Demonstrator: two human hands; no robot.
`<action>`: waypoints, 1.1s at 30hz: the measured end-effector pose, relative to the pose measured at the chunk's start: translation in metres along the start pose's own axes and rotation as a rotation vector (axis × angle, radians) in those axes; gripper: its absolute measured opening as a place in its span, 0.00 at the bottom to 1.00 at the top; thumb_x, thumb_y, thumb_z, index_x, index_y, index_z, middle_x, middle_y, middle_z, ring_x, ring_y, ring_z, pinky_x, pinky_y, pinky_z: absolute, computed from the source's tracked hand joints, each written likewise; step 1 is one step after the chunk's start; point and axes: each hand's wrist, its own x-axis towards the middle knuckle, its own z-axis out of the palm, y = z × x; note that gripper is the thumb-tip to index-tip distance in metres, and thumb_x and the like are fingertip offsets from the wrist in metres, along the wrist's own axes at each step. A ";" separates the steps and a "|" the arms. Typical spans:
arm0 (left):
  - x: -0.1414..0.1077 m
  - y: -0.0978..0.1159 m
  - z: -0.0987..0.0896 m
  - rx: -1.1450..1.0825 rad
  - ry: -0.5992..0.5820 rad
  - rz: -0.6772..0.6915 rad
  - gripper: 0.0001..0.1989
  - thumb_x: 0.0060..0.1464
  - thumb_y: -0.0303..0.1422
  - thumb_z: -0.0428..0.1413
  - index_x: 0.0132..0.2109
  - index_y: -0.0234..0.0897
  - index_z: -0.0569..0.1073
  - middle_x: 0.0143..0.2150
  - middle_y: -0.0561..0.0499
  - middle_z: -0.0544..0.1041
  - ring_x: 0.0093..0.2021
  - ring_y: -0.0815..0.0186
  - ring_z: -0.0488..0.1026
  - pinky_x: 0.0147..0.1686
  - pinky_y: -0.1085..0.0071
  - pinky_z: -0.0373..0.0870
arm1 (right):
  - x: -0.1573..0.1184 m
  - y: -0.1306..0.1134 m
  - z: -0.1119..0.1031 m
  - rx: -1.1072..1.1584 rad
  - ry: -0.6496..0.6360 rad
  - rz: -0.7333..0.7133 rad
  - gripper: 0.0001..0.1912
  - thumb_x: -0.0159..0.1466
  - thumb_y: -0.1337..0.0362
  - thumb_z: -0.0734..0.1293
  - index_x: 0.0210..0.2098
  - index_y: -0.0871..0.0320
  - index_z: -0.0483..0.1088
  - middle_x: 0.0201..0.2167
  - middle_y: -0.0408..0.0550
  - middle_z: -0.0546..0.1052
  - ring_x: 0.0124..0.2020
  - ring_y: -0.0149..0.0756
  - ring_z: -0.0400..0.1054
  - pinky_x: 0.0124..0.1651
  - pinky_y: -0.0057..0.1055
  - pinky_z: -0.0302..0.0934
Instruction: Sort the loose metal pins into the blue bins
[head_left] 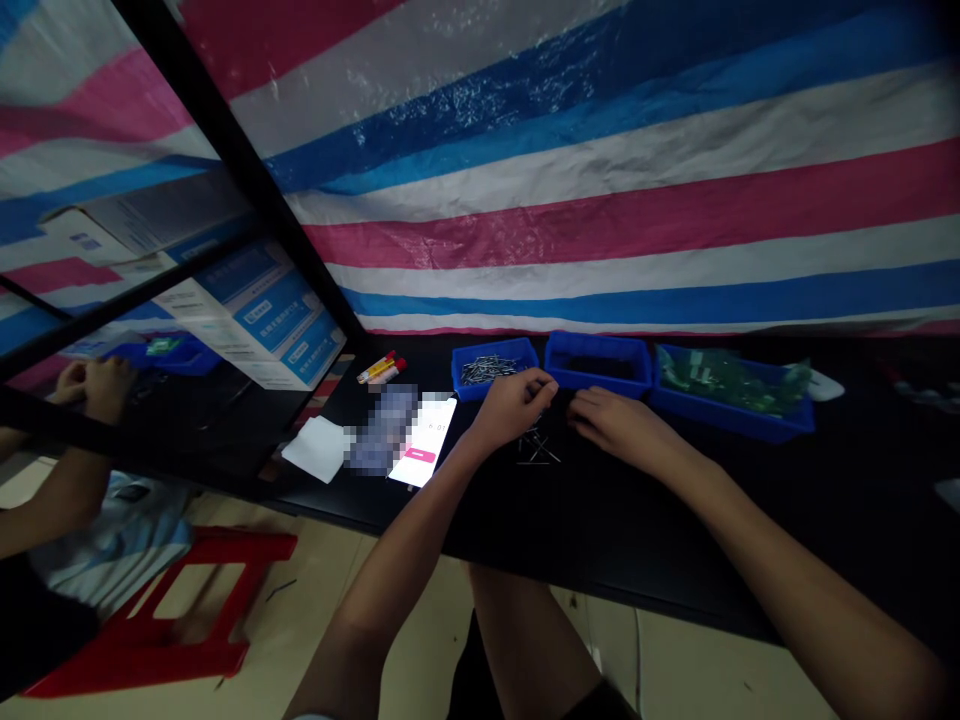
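My left hand [516,408] hovers just in front of a blue tray [459,384] of thin metal pins [489,369] that look like nails. Its thumb and fingers are drawn together; what they hold, if anything, is too small to make out. Below it, a few loose pins [534,445] lie scattered on the black table. My right hand [613,425] is close by on the right, fingers curled together in front of a second blue tray [598,380] with a dark inside. Whether anything is between those fingers is hidden.
A third blue tray [739,420] holds green plastic bags [720,380]. A lit phone [424,440], white paper [319,448] and glue-stick-like tubes [382,369] lie left. Beyond a black frame post [247,170] are a blue-white box [262,315] and another person's hands [97,382].
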 end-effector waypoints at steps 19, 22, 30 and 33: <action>0.000 -0.002 0.000 -0.122 -0.096 -0.010 0.13 0.58 0.40 0.57 0.40 0.35 0.79 0.34 0.51 0.80 0.29 0.71 0.70 0.31 0.75 0.63 | 0.004 -0.013 -0.017 0.244 0.294 0.013 0.07 0.71 0.64 0.57 0.40 0.56 0.66 0.37 0.52 0.73 0.39 0.42 0.65 0.44 0.40 0.63; 0.001 -0.002 -0.001 -0.151 -0.093 -0.010 0.13 0.58 0.41 0.57 0.40 0.35 0.79 0.32 0.52 0.79 0.28 0.71 0.69 0.29 0.75 0.63 | 0.004 -0.015 -0.019 0.270 0.311 0.033 0.08 0.71 0.63 0.57 0.40 0.55 0.67 0.37 0.52 0.73 0.40 0.42 0.66 0.44 0.41 0.63; 0.001 0.001 -0.003 -0.213 0.006 -0.004 0.11 0.57 0.39 0.59 0.41 0.35 0.78 0.35 0.49 0.79 0.31 0.70 0.72 0.32 0.75 0.66 | 0.002 -0.014 -0.021 0.255 0.370 0.092 0.11 0.69 0.60 0.60 0.48 0.55 0.67 0.42 0.54 0.74 0.44 0.46 0.67 0.46 0.43 0.64; 0.003 0.002 -0.007 -0.239 0.156 -0.022 0.11 0.56 0.39 0.59 0.42 0.36 0.77 0.37 0.49 0.79 0.32 0.70 0.72 0.32 0.75 0.67 | 0.001 -0.012 -0.020 0.233 0.369 0.147 0.15 0.69 0.59 0.61 0.54 0.55 0.64 0.43 0.54 0.73 0.45 0.46 0.68 0.46 0.41 0.65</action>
